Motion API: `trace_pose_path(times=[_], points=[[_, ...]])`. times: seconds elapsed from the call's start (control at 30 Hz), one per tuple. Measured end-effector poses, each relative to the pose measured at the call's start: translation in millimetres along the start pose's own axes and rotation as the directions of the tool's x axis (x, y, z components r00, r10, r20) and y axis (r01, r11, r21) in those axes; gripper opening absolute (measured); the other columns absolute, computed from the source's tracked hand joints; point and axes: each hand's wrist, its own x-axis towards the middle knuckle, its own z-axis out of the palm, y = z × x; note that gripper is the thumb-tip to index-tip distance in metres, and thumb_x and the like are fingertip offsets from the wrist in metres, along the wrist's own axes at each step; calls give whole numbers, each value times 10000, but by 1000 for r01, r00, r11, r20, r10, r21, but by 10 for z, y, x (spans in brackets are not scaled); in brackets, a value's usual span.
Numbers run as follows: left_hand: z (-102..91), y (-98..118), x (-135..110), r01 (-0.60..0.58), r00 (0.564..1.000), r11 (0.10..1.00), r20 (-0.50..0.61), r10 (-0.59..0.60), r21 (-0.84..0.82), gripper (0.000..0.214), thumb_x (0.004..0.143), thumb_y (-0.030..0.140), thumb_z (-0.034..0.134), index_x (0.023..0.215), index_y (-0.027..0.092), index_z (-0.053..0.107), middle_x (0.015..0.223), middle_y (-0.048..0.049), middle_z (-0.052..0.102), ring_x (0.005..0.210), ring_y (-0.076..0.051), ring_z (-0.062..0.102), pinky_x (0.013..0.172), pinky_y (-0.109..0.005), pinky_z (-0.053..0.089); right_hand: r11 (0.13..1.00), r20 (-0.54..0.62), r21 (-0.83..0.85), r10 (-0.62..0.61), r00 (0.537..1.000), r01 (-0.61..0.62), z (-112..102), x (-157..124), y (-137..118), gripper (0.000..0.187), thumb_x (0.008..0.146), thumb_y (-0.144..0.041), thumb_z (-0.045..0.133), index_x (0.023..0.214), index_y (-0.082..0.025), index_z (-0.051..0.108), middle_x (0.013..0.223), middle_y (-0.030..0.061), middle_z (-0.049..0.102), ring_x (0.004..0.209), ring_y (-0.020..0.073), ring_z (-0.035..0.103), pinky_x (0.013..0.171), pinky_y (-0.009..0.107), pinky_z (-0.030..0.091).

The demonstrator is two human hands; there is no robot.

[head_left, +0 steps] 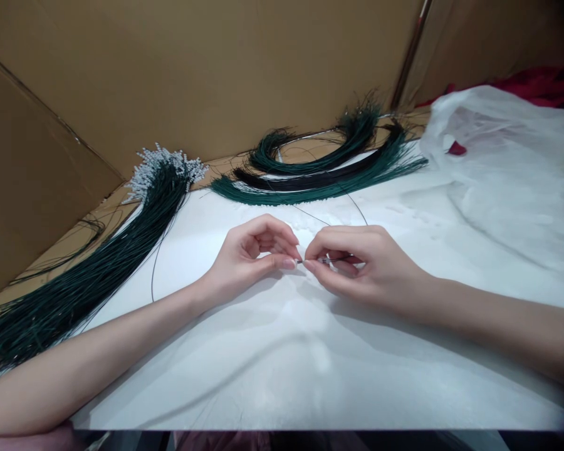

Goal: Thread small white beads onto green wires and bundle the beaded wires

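Two hands meet over the middle of the bench point(272, 376), pinching a thin dark strand point(300, 261) between them.
The left hand point(258, 254) has thumb and index finger narrowed on one end of the strand; the right hand point(361, 260) grips it just beside, fingertips nearly closed, with a small pale piece point(326, 259) showing within its curled fingers. Along the bench's left edge lies a long dark-green bundle point(108, 263), its white beaded tips point(164, 172) toward the far left corner. Curved along the far edge are a green bundle point(282, 198), a blackish bundle point(305, 181) and another dark-green coil point(305, 166). A translucent plastic bag point(512, 169) fills the far right corner.
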Motion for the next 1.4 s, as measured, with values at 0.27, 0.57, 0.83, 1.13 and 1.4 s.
trace_pose_path(times=[0.27,0.57,0.83,1.13,1.4], points=[[5,-11,-3,-12,1000,1000,6,12,7,226,782,68,764,953,166,655,857,-11,710,807,-101,695,755,-178,570,1000,-2,-8,-2,1000,2,-3,4,5,137,817,-41,604,737,-147,636,647,-39,525,539,54,390,515,210,316],[10,6,-13,-20,1000,997,8,19,81,206,797,88,755,960,170,659,879,-8,684,824,-99,674,779,-189,555,1000,0,-11,-2,1000,2,2,-12,0,141,793,-23,595,730,-145,632,637,-43,510,542,54,394,517,208,313],[43,0,-27,-42,999,987,21,39,154,159,832,123,729,966,170,658,918,-24,676,830,-107,640,801,-219,542,996,31,24,85,996,-86,4,-1,-8,135,773,-35,564,699,-147,576,611,-51,478,544,57,395,502,203,300],[62,34,-28,-32,998,983,53,23,179,112,918,188,631,1027,182,657,937,-40,672,862,-128,650,788,-228,534,994,30,25,103,994,-104,5,1,9,131,809,-75,555,713,-164,565,611,-46,474,539,71,387,512,223,291],[56,0,-35,-88,995,974,53,79,208,146,873,146,672,1011,195,660,918,-36,672,818,-127,629,769,-240,522,989,41,56,137,990,-139,5,8,4,90,783,-117,569,707,-164,567,608,-42,482,537,74,387,518,225,297]])
